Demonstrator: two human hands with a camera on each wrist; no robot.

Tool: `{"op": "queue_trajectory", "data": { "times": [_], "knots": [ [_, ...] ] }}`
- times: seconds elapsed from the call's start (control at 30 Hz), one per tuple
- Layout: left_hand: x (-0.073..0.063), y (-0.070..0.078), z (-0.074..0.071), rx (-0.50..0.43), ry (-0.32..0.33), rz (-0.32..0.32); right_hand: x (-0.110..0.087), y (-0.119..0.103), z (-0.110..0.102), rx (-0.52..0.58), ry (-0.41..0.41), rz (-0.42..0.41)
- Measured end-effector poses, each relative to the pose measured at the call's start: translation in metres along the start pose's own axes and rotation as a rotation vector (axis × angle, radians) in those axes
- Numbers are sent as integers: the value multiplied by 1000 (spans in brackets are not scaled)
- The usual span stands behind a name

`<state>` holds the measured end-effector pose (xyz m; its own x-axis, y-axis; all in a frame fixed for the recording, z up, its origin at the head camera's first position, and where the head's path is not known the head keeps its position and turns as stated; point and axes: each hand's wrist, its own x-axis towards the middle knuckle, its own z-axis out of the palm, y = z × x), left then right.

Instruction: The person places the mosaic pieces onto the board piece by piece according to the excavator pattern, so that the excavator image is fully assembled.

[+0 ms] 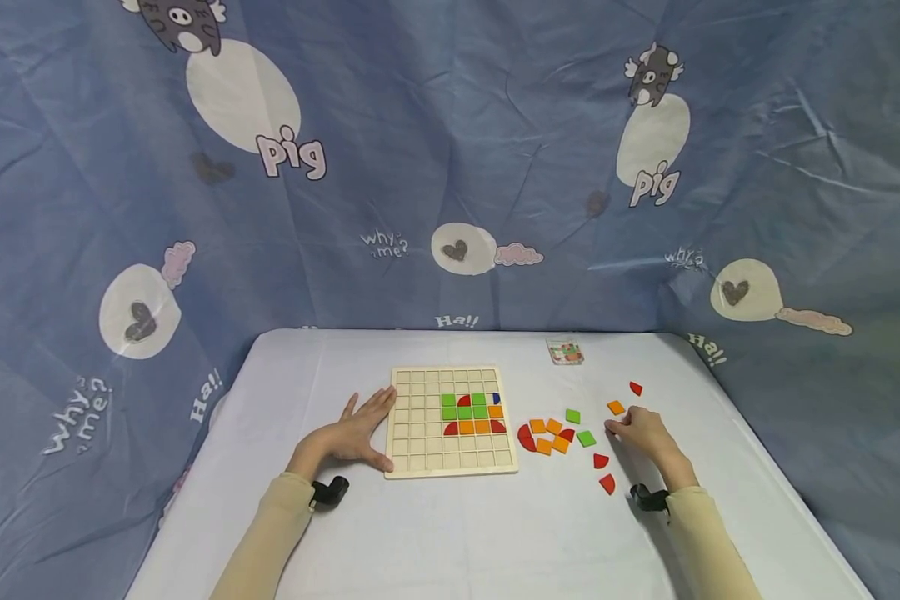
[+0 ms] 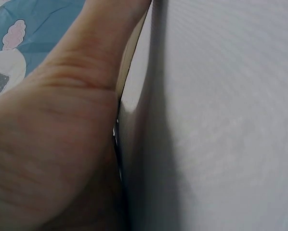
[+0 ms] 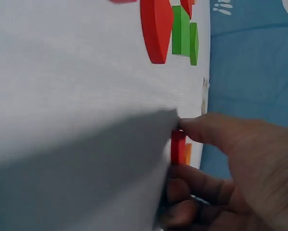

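a red tile (image 3: 178, 147) sits between the thumb and index finger of the right hand (image 1: 645, 433), which pinches it low over the table's right side, near an orange square tile (image 1: 616, 407); only its flat, bright red edge shows, so its outline cannot be told. the left hand (image 1: 356, 429) lies with fingers spread and straight, touching the left edge of a pale wooden grid board (image 1: 420, 450). on the board's right half stand three rows of tiles: green squares (image 1: 464, 413), orange squares, red quarter-circles (image 1: 451, 428) and a small blue rounded piece (image 1: 497, 398). more orange, green and red tiles lie loose between board and right hand. a card (image 1: 566, 352) with a coloured picture lies towards the back of the white tabletop (image 1: 450, 542). the blue backdrop cloth (image 1: 390, 292) reads "pig", "why me?" and "ha!!" beside winged pigs and hearts.
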<state>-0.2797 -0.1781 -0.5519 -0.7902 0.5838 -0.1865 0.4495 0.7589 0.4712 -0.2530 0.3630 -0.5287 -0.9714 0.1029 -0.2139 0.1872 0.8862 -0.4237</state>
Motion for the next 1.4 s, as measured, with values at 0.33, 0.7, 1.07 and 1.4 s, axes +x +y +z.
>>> {"op": "queue_trajectory", "data": {
  "times": [0.33, 0.7, 1.07, 1.4],
  "knots": [
    [-1, 3, -1, -28, 1, 3, 6, 9, -12, 71, 18, -220],
    [-2, 1, -1, -31, 6, 9, 12, 7, 7, 140, 21, -273],
    [-1, 0, 0, -28, -4, -4, -1, -48, 24, 143, 27, -442],
    [-2, 2, -2, -18, -11, 1, -16, -118, 64, 113, -69, -706]
  ]
}}
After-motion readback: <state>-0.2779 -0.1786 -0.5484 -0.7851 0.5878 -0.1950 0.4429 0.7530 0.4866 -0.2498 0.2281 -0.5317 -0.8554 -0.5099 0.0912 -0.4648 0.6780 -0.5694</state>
